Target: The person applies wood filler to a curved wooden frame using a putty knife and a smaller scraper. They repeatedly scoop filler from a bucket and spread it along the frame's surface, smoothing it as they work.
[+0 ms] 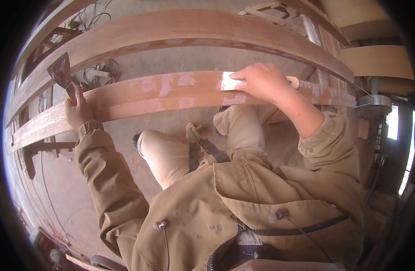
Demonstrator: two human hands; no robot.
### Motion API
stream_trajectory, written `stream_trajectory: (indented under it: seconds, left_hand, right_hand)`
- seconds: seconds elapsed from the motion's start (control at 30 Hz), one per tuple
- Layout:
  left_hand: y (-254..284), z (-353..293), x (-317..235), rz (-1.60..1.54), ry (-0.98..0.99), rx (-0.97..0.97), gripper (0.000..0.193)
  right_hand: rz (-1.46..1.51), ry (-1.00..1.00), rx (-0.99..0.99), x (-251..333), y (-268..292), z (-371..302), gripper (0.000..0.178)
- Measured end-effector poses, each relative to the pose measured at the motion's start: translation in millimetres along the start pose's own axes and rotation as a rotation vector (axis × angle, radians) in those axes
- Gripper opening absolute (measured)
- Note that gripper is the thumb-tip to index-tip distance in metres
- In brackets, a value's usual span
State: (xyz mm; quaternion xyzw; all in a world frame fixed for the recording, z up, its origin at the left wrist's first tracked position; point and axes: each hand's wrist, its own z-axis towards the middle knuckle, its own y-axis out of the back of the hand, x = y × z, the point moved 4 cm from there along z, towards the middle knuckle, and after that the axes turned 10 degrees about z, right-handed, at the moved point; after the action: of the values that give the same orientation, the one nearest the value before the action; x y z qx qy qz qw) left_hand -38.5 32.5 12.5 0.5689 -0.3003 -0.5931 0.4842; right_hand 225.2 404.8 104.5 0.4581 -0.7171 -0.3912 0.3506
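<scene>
Across in front of me runs a long wooden beam (121, 95) with pale pinkish filler patches smeared along its two visible faces. My right hand (261, 82) is closed round a putty knife whose bright blade (228, 81) lies against the beam's upper face; the end of its light wooden handle (292, 82) sticks out behind the hand. Near the beam's left part, my left hand (79, 110) grips a second putty knife (61, 72) by its handle. That one has a wide, dark, stained blade pointing up and away from me.
Another long beam (171, 27) runs parallel on the far side. Cables (106, 72) lie on the concrete floor (139, 56) beyond. At right are curved yellowish panels (377, 63) and a round metal part (374, 105). My knees (164, 147) are close below the beam.
</scene>
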Motion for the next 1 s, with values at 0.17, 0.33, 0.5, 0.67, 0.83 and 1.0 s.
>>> stream_trajectory:
  seconds: [0.17, 0.33, 0.5, 0.67, 0.83, 1.0]
  left_hand:
    - [4.9, -3.8, -5.1, -0.034, 0.023, 0.009, 0.058]
    - [-0.2, -2.2, 0.5, -0.009, 0.014, -0.009, 0.058]
    - [-3.8, 0.6, 3.4, 0.008, -0.072, -0.038, 0.058]
    - [-6.8, 1.2, 4.1, 0.062, -0.058, -0.024, 0.057]
    - [3.4, -3.2, -4.4, -0.062, 0.008, 0.017, 0.057]
    - [-1.4, 0.8, 2.0, 0.041, -0.109, -0.077, 0.057]
  right_hand:
    - [0.070, 0.006, -0.070, -9.7, -12.1, -6.7, 0.028]
    - [0.089, 0.044, -0.062, -10.1, -0.9, -6.3, 0.027]
    - [0.192, 0.118, -0.079, -14.9, -12.2, -2.6, 0.030]
    - [0.147, 0.140, -0.025, -33.2, -9.0, 0.5, 0.030]
    - [-0.010, 0.252, -0.047, -11.4, 10.5, 6.2, 0.027]
    - [-0.415, 0.524, 0.002, 13.4, 21.6, 24.9, 0.025]
